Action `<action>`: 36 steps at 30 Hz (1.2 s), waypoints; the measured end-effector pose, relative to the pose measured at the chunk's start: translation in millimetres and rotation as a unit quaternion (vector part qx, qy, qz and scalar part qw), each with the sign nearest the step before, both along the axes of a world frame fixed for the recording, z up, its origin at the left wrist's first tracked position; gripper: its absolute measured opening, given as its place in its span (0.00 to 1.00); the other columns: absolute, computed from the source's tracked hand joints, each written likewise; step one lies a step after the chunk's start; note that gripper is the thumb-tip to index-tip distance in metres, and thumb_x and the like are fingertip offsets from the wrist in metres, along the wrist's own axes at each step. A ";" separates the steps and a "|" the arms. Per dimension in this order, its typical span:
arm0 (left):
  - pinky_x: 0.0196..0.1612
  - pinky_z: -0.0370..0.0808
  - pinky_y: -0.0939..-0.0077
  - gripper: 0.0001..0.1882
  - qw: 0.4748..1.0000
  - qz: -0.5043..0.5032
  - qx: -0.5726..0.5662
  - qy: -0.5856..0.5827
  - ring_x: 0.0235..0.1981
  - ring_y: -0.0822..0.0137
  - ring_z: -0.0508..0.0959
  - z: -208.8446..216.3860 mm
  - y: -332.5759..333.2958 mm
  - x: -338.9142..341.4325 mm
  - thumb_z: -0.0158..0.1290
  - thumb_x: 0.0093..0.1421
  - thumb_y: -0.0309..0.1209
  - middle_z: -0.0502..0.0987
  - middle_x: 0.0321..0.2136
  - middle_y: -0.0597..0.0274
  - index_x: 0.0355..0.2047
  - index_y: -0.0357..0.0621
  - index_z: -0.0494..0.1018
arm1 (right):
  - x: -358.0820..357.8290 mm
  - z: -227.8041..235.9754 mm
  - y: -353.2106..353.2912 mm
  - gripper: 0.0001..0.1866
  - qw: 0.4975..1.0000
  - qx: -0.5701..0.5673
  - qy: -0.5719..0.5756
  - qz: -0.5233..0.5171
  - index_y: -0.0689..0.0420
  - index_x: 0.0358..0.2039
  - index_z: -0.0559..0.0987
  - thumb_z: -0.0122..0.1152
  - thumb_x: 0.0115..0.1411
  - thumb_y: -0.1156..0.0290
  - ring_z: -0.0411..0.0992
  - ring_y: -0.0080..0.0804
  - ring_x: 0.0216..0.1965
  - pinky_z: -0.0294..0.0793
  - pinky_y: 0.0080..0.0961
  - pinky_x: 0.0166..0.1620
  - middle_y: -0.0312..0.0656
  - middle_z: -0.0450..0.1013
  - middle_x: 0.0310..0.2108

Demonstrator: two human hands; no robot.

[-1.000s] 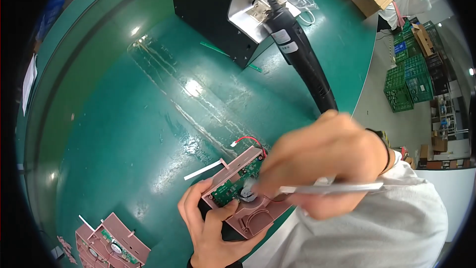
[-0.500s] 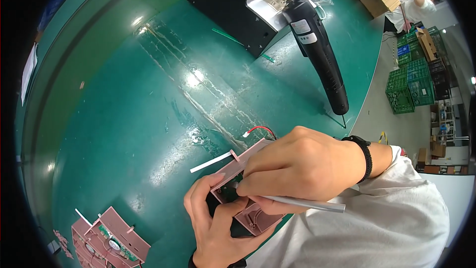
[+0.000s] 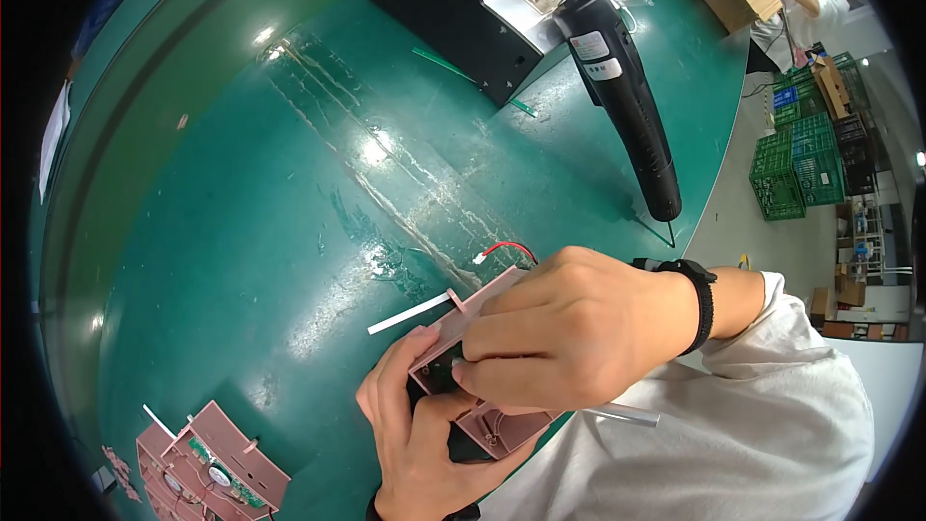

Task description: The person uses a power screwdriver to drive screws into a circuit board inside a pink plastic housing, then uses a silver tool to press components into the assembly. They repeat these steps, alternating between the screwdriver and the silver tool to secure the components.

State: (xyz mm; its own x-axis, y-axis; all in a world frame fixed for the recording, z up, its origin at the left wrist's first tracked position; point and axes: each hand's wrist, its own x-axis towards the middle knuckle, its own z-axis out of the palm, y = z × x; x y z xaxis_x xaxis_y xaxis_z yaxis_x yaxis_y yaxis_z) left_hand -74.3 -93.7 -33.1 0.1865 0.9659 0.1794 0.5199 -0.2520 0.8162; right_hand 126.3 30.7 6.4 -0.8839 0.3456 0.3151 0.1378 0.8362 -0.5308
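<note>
Pink case [image 3: 499, 425] gripped by the left hand's [image 3: 420, 455] fingers, directly below the bent fingers of the right hand [image 3: 569, 333].
Left fingers clasp its edges, one reaching inside; the right fingertips dip toward its interior, mostly hidden, so I cannot tell what they pinch. A silver rod [image 3: 632, 416] sticks out from under the right hand. Just beyond the left fingertips is a white strip [image 3: 410, 314]; past the right knuckles, a red wire [image 3: 509, 245] with a white plug. Farther ahead of the right fingers, a black power screwdriver [image 3: 632, 125] points down, bearing two pale labels [image 3: 590, 45], their print too small to read. Another pink case [image 3: 231, 439] sits well left of the left fingers.
</note>
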 end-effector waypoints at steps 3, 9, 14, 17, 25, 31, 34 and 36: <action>0.63 0.68 0.49 0.40 1.000 -0.002 -0.001 0.020 0.66 0.43 0.70 1.4 -0.2 -0.6 0.84 0.33 0.37 0.66 0.65 0.41 0.46 0.49 0.74 | -1.8 -1.0 3.4 0.08 1.000 0.028 0.012 0.007 0.59 0.31 0.79 0.70 0.54 0.71 0.75 0.27 0.26 0.68 0.26 0.19 0.36 0.71 0.29; 0.62 0.70 0.49 0.40 0.999 0.011 0.005 0.033 0.66 0.44 0.70 2.7 -2.0 -0.5 0.84 0.34 0.37 0.65 0.66 0.40 0.46 0.48 0.74 | -5.0 2.9 7.2 0.08 1.000 0.017 -0.006 0.019 0.58 0.28 0.76 0.68 0.54 0.71 0.72 0.28 0.24 0.65 0.28 0.17 0.36 0.68 0.28; 0.60 0.73 0.50 0.39 1.000 0.008 -0.005 -0.024 0.65 0.45 0.71 -0.7 -1.8 2.8 0.84 0.34 0.36 0.62 0.66 0.41 0.45 0.48 0.73 | -3.4 3.5 5.5 0.09 1.000 0.016 0.002 0.010 0.58 0.28 0.76 0.69 0.54 0.71 0.72 0.29 0.24 0.64 0.28 0.17 0.36 0.67 0.28; 0.59 0.76 0.51 0.39 1.000 0.026 0.014 -0.004 0.64 0.45 0.72 -1.3 -3.9 4.4 0.84 0.33 0.36 0.61 0.66 0.43 0.45 0.48 0.73 | -4.3 2.7 3.5 0.09 1.000 0.009 -0.001 0.011 0.58 0.28 0.76 0.69 0.54 0.71 0.72 0.29 0.24 0.64 0.28 0.17 0.36 0.67 0.27; 0.59 0.76 0.50 0.39 1.000 0.012 0.004 -0.018 0.62 0.45 0.73 -5.0 -3.3 0.9 0.84 0.33 0.35 0.62 0.65 0.43 0.44 0.48 0.73 | -3.9 1.0 2.1 0.09 1.000 -0.002 -0.018 -0.012 0.59 0.28 0.76 0.69 0.54 0.71 0.71 0.30 0.23 0.66 0.28 0.18 0.37 0.66 0.28; 0.59 0.77 0.51 0.40 1.000 0.018 0.007 -0.013 0.62 0.46 0.74 -6.3 -2.3 4.3 0.85 0.32 0.35 0.62 0.65 0.44 0.44 0.48 0.73 | 0.5 1.7 10.0 0.09 1.000 -0.014 -0.016 0.007 0.59 0.27 0.76 0.69 0.55 0.73 0.70 0.32 0.21 0.67 0.29 0.18 0.37 0.67 0.26; 0.58 0.77 0.51 0.41 0.999 0.029 0.003 -0.028 0.61 0.47 0.74 -7.5 -1.4 7.9 0.86 0.32 0.35 0.62 0.64 0.44 0.44 0.48 0.72 | 9.2 4.1 9.7 0.05 0.997 -0.075 0.005 0.014 0.60 0.28 0.78 0.68 0.56 0.77 0.71 0.34 0.21 0.69 0.30 0.20 0.37 0.69 0.25; 0.58 0.78 0.52 0.42 0.999 0.027 0.011 -0.022 0.61 0.47 0.74 -9.6 -0.9 6.5 0.86 0.32 0.36 0.62 0.64 0.44 0.45 0.48 0.71 | 12.8 4.4 9.4 0.04 0.997 -0.075 0.013 0.004 0.61 0.28 0.79 0.68 0.55 0.78 0.71 0.34 0.21 0.70 0.30 0.21 0.38 0.70 0.25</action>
State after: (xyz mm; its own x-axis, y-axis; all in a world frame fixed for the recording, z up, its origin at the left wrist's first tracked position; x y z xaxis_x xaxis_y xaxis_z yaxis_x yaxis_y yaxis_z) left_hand -67.9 -94.6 -42.7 0.1249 0.9703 0.2070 0.4964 -0.2418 0.8338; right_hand 139.1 40.0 10.8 -0.8789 0.3832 0.2841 0.1152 0.7483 -0.6533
